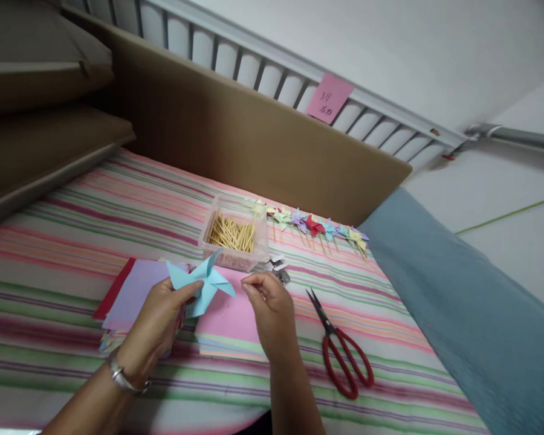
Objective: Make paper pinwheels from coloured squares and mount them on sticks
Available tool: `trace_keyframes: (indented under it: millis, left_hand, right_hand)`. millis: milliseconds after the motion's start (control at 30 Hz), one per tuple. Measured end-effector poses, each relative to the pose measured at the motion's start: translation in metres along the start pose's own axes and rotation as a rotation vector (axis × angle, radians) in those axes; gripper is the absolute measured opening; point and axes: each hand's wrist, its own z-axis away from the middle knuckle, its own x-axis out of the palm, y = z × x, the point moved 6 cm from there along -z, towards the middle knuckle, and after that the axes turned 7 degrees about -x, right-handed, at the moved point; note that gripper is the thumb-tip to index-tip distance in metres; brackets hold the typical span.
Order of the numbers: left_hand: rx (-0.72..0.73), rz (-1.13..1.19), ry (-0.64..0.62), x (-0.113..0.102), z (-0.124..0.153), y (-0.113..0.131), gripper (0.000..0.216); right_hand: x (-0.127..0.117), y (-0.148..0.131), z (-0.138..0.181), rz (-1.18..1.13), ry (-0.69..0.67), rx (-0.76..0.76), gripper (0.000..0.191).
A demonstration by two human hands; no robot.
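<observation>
A light blue paper pinwheel (207, 278) is pinched at its centre in my left hand (165, 308), thumb on top. To its right, my right hand (274, 308) has thumb and forefinger pressed together, apart from the pinwheel; anything between the tips is too small to make out. Below the hands lie a stack of pink and other coloured paper sheets (229, 323) and a thicker stack topped with purple paper (133, 296). Red-handled scissors (330, 332) rest on the striped cloth (399, 362) to the right, blades partly apart.
A clear plastic box (262, 232) of short wooden sticks (231, 234) stands behind my hands. Beside it are small metal items (278, 269) and a row of finished pinwheels (315, 226). A cardboard panel (254, 145) borders the back, with large brown packages (45, 151) at left.
</observation>
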Motion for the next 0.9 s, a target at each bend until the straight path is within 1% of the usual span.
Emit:
trace_keyframes:
  millis: [67, 133, 267, 367, 633, 900]
  left_hand:
    - [0.014, 0.026, -0.022, 0.002, -0.002, -0.003, 0.018]
    - [0.031, 0.041, -0.061, 0.003, -0.005, -0.006, 0.016]
    - [0.055, 0.041, -0.111, 0.006, -0.007, -0.008, 0.017]
    - [0.052, 0.025, -0.098, 0.005, -0.005, -0.009, 0.015]
    - [0.087, 0.027, -0.131, 0.007, -0.006, -0.011, 0.022]
    - [0.045, 0.021, -0.160, 0.008, -0.003, -0.012, 0.024]
  right_hand:
    - [0.004, -0.013, 0.002, 0.006, 0.001, -0.069, 0.010]
    - [0.014, -0.017, 0.005, 0.032, -0.036, -0.100, 0.011]
    - [0.033, -0.012, 0.009, 0.065, -0.128, -0.081, 0.012]
    - [0.040, -0.008, 0.010, 0.070, -0.160, -0.060, 0.012]
    - [0.044, -0.003, 0.011, 0.018, -0.167, -0.011, 0.012]
    - [0.042, 0.002, 0.010, -0.047, -0.185, 0.076, 0.011]
